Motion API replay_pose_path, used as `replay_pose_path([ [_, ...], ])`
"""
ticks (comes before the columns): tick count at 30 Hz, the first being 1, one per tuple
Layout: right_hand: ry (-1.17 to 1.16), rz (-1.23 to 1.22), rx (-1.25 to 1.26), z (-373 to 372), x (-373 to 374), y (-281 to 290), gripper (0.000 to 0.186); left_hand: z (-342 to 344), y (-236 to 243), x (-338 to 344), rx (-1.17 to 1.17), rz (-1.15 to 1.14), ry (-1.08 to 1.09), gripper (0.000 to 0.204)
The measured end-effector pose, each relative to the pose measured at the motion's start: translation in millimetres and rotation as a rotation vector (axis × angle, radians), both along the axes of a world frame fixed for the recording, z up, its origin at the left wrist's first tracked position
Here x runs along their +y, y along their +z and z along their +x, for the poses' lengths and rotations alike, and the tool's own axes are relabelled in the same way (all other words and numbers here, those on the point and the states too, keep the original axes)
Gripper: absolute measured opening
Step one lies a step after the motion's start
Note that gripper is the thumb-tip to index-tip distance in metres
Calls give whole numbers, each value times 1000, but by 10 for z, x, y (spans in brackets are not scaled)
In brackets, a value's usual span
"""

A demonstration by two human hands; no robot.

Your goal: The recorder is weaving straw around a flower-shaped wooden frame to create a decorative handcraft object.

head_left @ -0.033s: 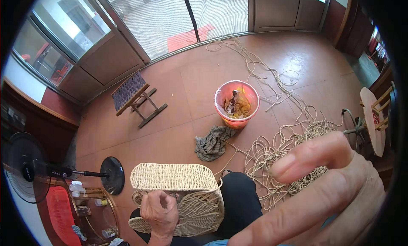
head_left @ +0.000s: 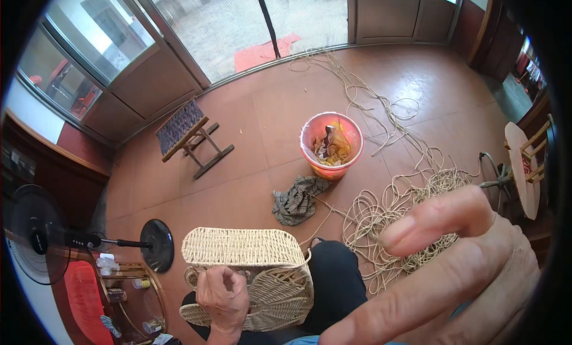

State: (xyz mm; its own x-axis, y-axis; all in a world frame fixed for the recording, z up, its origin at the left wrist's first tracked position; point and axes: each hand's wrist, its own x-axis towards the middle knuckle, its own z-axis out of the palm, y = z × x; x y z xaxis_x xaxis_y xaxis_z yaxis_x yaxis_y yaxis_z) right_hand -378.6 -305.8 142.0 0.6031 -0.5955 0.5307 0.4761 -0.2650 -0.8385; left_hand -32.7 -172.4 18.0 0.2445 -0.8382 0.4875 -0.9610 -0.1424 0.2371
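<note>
On my lap rests a cream woven rope piece [head_left: 244,248], with a long rounded upper panel and leaf-shaped woven panels [head_left: 277,294] below it. Against its lower left part is my left hand [head_left: 223,300], its fingers curled closed; whatever they hold is hidden. My right hand [head_left: 476,267] is raised large and close at the lower right, apart from the woven piece. Its upper digit bends to the left while a lower finger stretches toward the bottom edge, a gap between them. Nothing shows between those fingers. Behind it lies a tangled heap of pale rope [head_left: 387,226].
A pink bucket [head_left: 333,120] with scraps inside stands mid-floor, a checked cloth [head_left: 295,202] beside it. Further left is a small stool [head_left: 182,127]. A black fan [head_left: 158,245] and a low shelf [head_left: 134,285] stand at left. Rope [head_left: 381,101] trails toward the glass doors.
</note>
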Motion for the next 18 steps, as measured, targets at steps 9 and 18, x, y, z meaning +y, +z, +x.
replay_pose_path([
  [9,-42,139,-138,184,305,-68,48,-99,108,-25,23,22,-13,24],
  [18,-853,396,-266,171,694,-290,46,-167,185,-22,191,68,149,26],
])
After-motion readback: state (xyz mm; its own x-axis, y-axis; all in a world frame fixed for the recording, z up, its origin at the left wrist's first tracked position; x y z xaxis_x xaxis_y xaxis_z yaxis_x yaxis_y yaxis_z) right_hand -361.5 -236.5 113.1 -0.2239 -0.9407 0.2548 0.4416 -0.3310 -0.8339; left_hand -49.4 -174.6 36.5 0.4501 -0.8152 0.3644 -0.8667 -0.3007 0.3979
